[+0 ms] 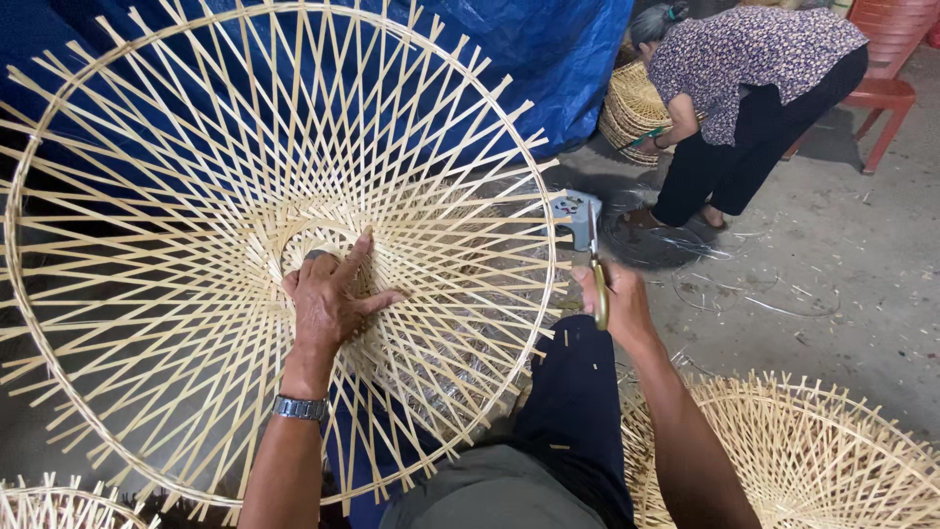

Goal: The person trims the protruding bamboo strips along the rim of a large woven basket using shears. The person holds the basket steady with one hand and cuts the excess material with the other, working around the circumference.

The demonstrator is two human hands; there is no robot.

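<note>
The left hand (328, 299) lies released inside the bamboo frame (147, 323); the right hand (617, 299), at three o'clock, clenches shears (587, 245), which might crack the rim if misaimed.

At the upper right of the frame, another person (729, 108) in a patterned top and dark trousers bent forward over a stack of woven baskets (632, 108). Behind that person stood a red plastic chair (886, 69). A blue tarpaulin (558, 59) hung across the top of the frame. A finished bamboo frame (813, 460) lay at the lower right on the grey concrete floor (862, 284), and part of another frame (49, 504) showed at the lower left corner. Thin loose strands (744, 289) curled on the floor right of centre.
</note>
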